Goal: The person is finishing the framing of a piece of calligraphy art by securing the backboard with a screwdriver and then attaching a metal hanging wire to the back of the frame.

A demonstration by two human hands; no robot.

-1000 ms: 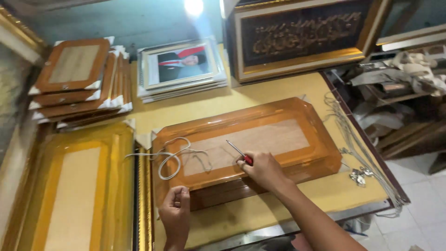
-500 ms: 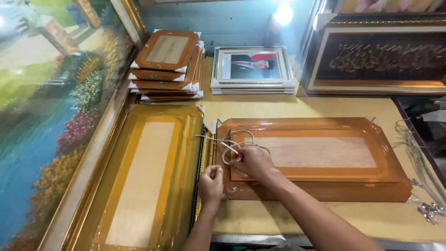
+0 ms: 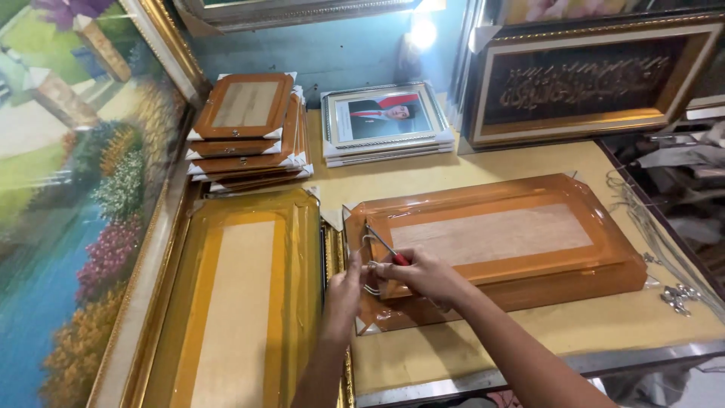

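Right hand (image 3: 424, 273): grasps red-handled screwdriver (image 3: 387, 249) over frame's (image 3: 498, 238) left end.
Left hand (image 3: 343, 287): presses frame's near-left edge, holding nothing.
Cord (image 3: 368, 266): beside screwdriver.

Table (image 3: 468, 177): bears all listed items.
Wrapped frame (image 3: 498, 238): centre-right of table, lying flat.
Second wrapped frame (image 3: 242, 302): just left of it.
Frame stack (image 3: 245, 132): behind second frame.
Portrait stack (image 3: 385, 121): right of frame stack.
Large frame (image 3: 589, 79): rear right, leaning.
Painting (image 3: 75, 189): far left, upright.
Hooks (image 3: 676, 295): right table edge.
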